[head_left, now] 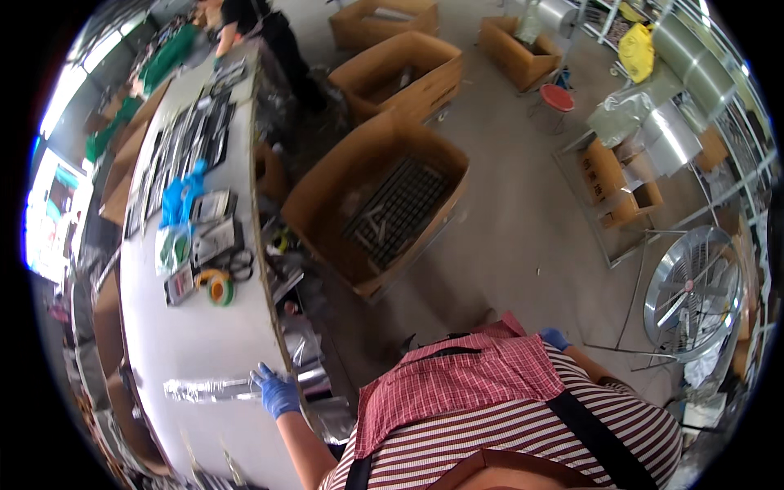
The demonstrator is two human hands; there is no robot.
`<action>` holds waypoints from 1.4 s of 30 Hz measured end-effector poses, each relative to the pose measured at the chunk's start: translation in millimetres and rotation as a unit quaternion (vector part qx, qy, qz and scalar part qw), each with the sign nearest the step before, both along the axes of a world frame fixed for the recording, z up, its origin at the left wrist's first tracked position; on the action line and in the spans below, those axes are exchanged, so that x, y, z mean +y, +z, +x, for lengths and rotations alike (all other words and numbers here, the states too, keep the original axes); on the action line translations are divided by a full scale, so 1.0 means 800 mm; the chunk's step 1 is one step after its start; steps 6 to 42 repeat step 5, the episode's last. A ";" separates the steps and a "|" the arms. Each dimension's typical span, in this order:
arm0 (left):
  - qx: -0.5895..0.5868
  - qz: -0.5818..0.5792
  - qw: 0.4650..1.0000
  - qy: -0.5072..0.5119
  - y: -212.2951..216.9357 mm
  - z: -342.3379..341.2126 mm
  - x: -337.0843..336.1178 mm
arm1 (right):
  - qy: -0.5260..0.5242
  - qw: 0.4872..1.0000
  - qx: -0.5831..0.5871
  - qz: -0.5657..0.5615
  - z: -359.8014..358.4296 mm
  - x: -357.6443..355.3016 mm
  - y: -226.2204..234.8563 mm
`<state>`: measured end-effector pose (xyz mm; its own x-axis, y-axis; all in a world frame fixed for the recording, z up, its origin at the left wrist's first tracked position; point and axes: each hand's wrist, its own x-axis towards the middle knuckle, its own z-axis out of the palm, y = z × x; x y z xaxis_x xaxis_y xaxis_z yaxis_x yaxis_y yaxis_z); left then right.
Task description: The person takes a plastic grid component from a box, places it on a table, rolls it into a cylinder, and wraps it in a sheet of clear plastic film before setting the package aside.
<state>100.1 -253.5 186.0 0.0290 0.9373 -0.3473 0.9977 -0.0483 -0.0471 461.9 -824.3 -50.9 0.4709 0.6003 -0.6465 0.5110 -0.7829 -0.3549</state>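
Observation:
My left hand (278, 394), in a blue glove, rests at the near edge of the white worktable (163, 343). Its fingers are stretched out and apart, touching the end of a long, narrow strip wrapped in shiny clear plastic (208, 389). The strip lies flat across the table, pointing away from me to the left. My right hand (555, 338), also gloved in blue, is out to my right side beyond the red checked apron. Only part of it shows; its fingers are hidden, so I cannot make out what it touches.
Farther up the table lie a green and yellow tape roll (219, 290), scissors (241, 263), blue plastic (181, 196) and several dark strips (184, 143). Cardboard bins (327, 237) stand beside it. A person (273, 41) works at the far end. A metal fan (692, 290) and red stool (557, 98) stand right.

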 end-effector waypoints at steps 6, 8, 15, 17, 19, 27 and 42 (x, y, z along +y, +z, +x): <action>-0.182 0.030 0.956 -0.226 -0.036 0.235 -0.017 | 0.000 0.990 -0.131 0.059 0.071 -0.269 -0.269; -0.182 0.030 0.956 -0.226 -0.036 0.235 -0.017 | 0.000 0.990 -0.131 0.059 0.071 -0.269 -0.269; -0.182 0.030 0.956 -0.226 -0.036 0.235 -0.017 | 0.000 0.990 -0.131 0.059 0.071 -0.269 -0.269; -0.182 0.030 0.956 -0.226 -0.036 0.235 -0.017 | 0.000 0.990 -0.131 0.059 0.071 -0.269 -0.269; -0.182 0.030 0.956 -0.226 -0.036 0.235 -0.017 | 0.000 0.990 -0.131 0.059 0.071 -0.269 -0.269; -0.182 0.030 0.956 -0.226 -0.036 0.235 -0.017 | 0.000 0.990 -0.131 0.059 0.071 -0.269 -0.269; -0.182 0.030 0.956 -0.226 -0.036 0.235 -0.017 | 0.000 0.990 -0.131 0.059 0.071 -0.269 -0.269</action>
